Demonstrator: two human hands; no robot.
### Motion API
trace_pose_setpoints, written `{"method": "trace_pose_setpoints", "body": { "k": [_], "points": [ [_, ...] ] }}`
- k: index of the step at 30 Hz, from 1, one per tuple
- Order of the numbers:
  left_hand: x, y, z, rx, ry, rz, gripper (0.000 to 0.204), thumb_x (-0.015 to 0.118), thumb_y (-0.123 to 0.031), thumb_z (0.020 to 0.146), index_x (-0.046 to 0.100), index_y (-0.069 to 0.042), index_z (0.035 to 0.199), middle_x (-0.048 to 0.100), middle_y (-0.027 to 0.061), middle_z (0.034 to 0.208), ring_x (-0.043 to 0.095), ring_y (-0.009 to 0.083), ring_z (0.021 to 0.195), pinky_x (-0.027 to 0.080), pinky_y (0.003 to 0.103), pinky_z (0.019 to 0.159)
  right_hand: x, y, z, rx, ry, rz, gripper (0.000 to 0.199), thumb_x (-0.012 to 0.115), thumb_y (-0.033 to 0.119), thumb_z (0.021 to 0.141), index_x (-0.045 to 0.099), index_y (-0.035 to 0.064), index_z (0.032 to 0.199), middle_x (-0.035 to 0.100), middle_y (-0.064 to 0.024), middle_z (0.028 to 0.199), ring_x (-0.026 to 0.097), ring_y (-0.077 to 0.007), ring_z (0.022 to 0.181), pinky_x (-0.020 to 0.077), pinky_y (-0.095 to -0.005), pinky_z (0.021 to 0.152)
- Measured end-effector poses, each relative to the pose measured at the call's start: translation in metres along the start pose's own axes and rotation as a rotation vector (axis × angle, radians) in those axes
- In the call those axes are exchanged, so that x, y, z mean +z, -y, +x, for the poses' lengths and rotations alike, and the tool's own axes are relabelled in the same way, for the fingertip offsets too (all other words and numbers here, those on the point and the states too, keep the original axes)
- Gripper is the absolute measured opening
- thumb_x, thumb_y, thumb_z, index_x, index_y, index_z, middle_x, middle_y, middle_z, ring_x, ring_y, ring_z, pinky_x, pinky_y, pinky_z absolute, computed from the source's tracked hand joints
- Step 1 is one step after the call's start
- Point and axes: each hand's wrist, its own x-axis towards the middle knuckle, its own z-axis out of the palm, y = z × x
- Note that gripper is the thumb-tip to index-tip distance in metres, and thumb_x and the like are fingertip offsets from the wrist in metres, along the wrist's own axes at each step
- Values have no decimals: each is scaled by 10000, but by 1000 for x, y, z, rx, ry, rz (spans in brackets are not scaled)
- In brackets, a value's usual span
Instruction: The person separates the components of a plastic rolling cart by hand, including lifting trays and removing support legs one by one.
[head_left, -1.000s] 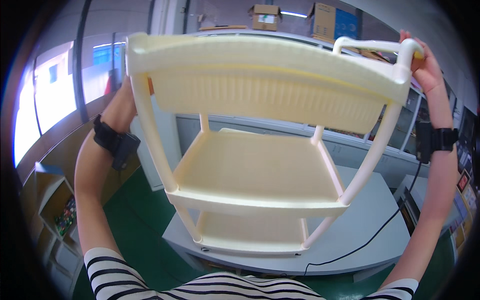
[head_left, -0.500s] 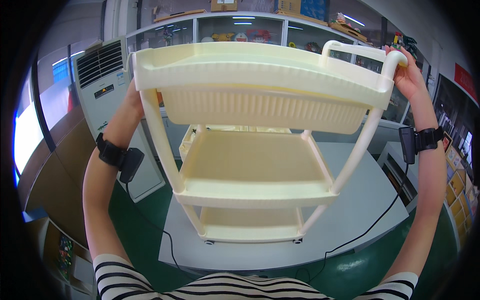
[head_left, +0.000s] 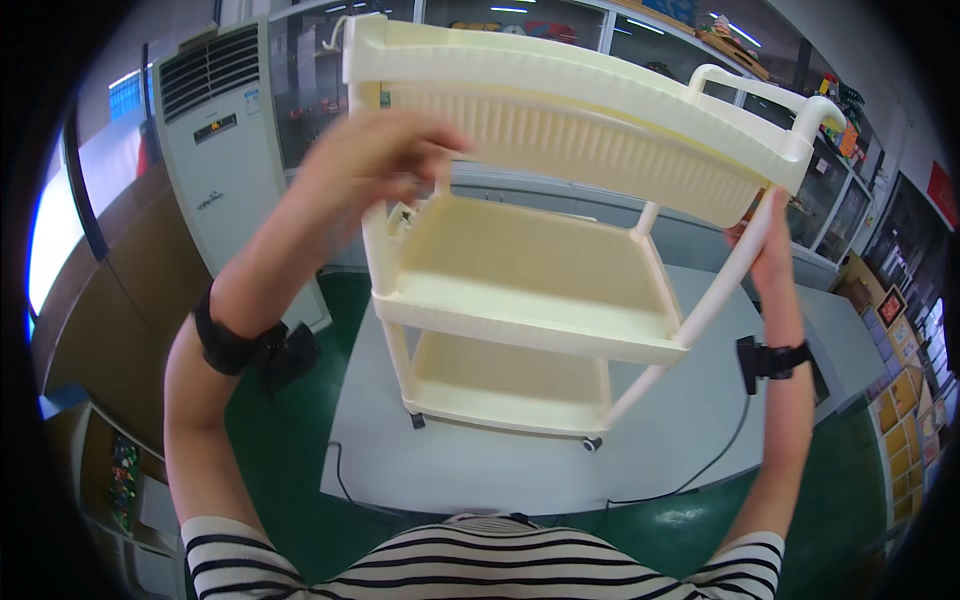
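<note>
The right hand (head_left: 774, 262) wraps one post (head_left: 733, 277) of the cart (head_left: 530, 328), seemingly to steady it; the left hand (head_left: 372, 165), blurred, hovers loosely parted by the opposite post, apparently empty. Below the fingers come two shelves (head_left: 540, 265), two visible castors (head_left: 592, 444), then one table (head_left: 470, 470) bearing the cart.

Right fingers (head_left: 738, 234) down from handle (head_left: 757, 88) to right post (head_left: 718, 286), left fingers (head_left: 438, 133) before top tray (head_left: 600, 148)
</note>
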Motion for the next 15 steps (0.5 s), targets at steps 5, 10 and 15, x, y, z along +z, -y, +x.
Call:
{"method": "trace_pose_setpoints", "body": {
  "k": [5, 10, 15],
  "points": [
    [84, 17, 48, 102, 31, -575, 407, 485, -344, 891, 548, -10, 1115, 566, 104, 1112, 553, 155, 1044, 443, 245, 832, -23, -54, -3, -144, 231, 197, 485, 392, 527, 882, 468, 50, 839, 439, -37, 555, 439, -134, 442, 394, -258, 416],
    [103, 25, 80, 255, -125, -754, 368, 521, -289, 880, 556, 10, 1091, 599, 93, 1035, 588, 159, 973, 461, 226, 795, -27, -127, -41, -275, 192, 149, 364, 441, 401, 905, 437, 40, 857, 429, -48, 550, 417, -124, 415, 361, -242, 375],
    [116, 19, 55, 318, -188, -578, 273, 550, -236, 863, 627, 11, 950, 639, 74, 891, 625, 144, 858, 476, 214, 716, -21, -118, -52, -275, 19, 57, 272, 454, 311, 913, 427, 49, 843, 428, -44, 564, 398, -110, 404, 336, -227, 361]
  ]
}}
